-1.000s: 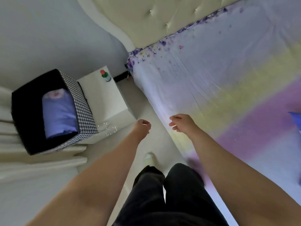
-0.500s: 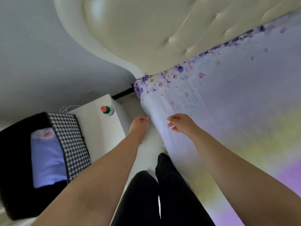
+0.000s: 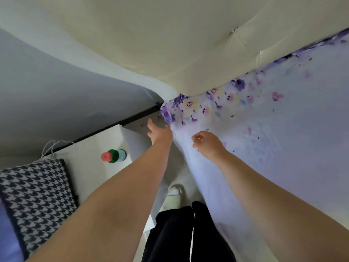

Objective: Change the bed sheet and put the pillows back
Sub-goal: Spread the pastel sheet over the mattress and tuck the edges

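Both hands empty: left hand (image 3: 160,134) spread, right hand (image 3: 206,144) loosely curled. Sheet (image 3: 264,129) looks light, floppy; pinch corner (image 3: 170,112) by headboard (image 3: 170,44).

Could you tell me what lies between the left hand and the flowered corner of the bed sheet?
Nothing: in the head view, the left hand reaches toward the bed sheet corner, with only bare pale floor showing in the gap.

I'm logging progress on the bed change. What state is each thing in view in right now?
bed sheet: spread over the mattress, floral corner at the headboard.
left hand: fingers extended, reaching toward the sheet corner, holding nothing.
right hand: loosely curled over the sheet's edge, grip unclear.
bottle: capped, on the nightstand.
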The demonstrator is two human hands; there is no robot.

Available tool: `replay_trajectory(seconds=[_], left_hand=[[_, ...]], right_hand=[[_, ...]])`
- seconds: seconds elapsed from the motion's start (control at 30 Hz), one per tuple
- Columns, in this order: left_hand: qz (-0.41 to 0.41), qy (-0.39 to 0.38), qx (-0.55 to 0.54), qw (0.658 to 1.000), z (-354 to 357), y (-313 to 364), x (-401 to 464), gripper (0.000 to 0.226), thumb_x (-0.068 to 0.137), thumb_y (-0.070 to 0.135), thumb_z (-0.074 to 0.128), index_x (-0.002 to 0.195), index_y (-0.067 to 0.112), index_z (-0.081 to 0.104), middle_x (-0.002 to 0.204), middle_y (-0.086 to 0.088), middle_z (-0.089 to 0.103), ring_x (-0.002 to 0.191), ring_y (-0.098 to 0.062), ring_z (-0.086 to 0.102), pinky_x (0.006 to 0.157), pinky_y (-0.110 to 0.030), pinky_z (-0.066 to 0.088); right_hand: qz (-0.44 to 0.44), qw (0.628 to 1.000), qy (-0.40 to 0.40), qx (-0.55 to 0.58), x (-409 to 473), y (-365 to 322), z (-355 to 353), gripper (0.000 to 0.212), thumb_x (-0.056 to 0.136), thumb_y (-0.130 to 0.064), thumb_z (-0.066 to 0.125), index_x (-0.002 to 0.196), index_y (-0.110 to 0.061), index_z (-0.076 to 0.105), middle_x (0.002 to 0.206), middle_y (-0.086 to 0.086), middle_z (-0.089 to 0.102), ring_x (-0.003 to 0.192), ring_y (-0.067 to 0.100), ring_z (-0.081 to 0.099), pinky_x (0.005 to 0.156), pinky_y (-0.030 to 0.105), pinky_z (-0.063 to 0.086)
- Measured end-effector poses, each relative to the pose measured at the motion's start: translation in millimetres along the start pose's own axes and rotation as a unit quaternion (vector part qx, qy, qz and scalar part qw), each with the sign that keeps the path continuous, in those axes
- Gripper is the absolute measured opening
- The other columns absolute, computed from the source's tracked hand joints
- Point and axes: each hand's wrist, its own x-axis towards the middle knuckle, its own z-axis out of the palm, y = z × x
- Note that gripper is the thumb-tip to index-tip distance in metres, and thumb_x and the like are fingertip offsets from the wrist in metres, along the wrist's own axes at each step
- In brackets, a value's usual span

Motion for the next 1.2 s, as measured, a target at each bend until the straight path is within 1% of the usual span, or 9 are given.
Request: replay_trajectory(seconds=[0.1,0.3,0.43,0.53,0.63,0.8,0.97,1.07,1.2], left_hand=[[0.006,0.008,0.034,0.999,13,-2,39,0.071,0.095,0.019,0.046,0.151,0.030,0.006,0.150,-0.017,0.026,0.126,-0.037,0.043,0.102,-0.043,0.040],[0.099,-0.046,0.073,0.991,28,10,105,0.071,0.095,0.019,0.046,0.151,0.030,0.003,0.137,-0.016,0.049,0.115,-0.035,0.057,0.096,-0.043,0.047],[0.088,-0.106,0.093,0.986,36,23,132,0.039,0.097,0.022,0.043,0.135,0.017,0.044,0.121,-0.016,0.061,0.100,-0.033,0.065,0.074,-0.038,0.053],[0.122,-0.016,0.109,0.986,27,39,138,0.026,0.093,0.013,0.044,0.113,0.008,0.060,0.106,-0.010,0.065,0.095,-0.026,0.064,0.082,-0.030,0.052],[0.150,0.085,0.038,0.984,20,62,134,0.018,0.084,0.013,0.040,0.090,0.015,0.056,0.090,-0.005,0.062,0.079,-0.027,0.055,0.072,-0.026,0.041],[0.009,-0.038,-0.152,0.988,41,60,133,0.045,0.092,0.023,0.045,0.136,0.010,0.045,0.130,-0.012,0.055,0.117,-0.032,0.057,0.086,-0.037,0.052],[-0.089,-0.236,-0.244,0.936,55,34,80,0.054,0.096,0.051,0.042,0.133,0.013,0.050,0.135,-0.005,0.055,0.125,-0.021,0.053,0.109,-0.037,0.039],[-0.068,-0.206,-0.282,0.935,59,36,73,0.035,0.095,0.031,0.056,0.118,0.004,0.060,0.119,-0.007,0.065,0.104,-0.022,0.064,0.101,-0.028,0.045],[-0.020,-0.117,-0.179,0.977,59,34,57,0.055,0.080,0.044,0.071,0.118,0.009,0.052,0.097,-0.001,0.060,0.089,-0.020,0.060,0.086,-0.031,0.050]], right_hand=[[-0.036,0.994,0.018,-0.097,21,17,17,0.023,0.096,-0.028,0.042,0.104,-0.018,0.061,0.103,0.002,0.069,0.098,0.024,0.061,0.084,0.034,0.049],[-0.122,0.970,0.147,-0.149,58,18,28,0.044,0.095,-0.048,0.030,0.097,-0.013,0.058,0.090,0.003,0.069,0.086,0.028,0.062,0.072,0.034,0.048],[-0.131,0.958,0.211,-0.141,69,27,42,0.051,0.094,-0.049,0.025,0.084,-0.011,0.056,0.080,0.006,0.066,0.076,0.030,0.061,0.063,0.033,0.043],[-0.168,0.944,0.238,-0.154,66,33,49,0.054,0.095,-0.048,0.024,0.077,-0.009,0.057,0.071,0.007,0.062,0.064,0.029,0.058,0.058,0.032,0.039],[-0.167,0.950,0.214,-0.156,65,32,48,0.050,0.097,-0.046,0.028,0.082,-0.009,0.058,0.078,0.007,0.063,0.070,0.027,0.059,0.060,0.031,0.038],[-0.138,0.964,0.157,-0.165,70,25,41,0.040,0.101,-0.039,0.034,0.091,-0.008,0.057,0.093,0.008,0.066,0.085,0.029,0.061,0.069,0.033,0.041],[-0.113,0.982,0.088,-0.119,66,26,33,0.037,0.100,-0.039,0.037,0.098,-0.008,0.057,0.096,0.005,0.065,0.090,0.026,0.059,0.074,0.032,0.041],[-0.094,0.992,0.049,-0.070,65,32,28,0.031,0.098,-0.038,0.042,0.101,-0.011,0.057,0.102,0.001,0.066,0.094,0.020,0.060,0.082,0.034,0.045],[-0.043,0.998,0.029,0.023,62,32,20,0.017,0.096,-0.030,0.047,0.099,-0.017,0.057,0.100,-0.002,0.065,0.095,0.021,0.062,0.085,0.032,0.046]])
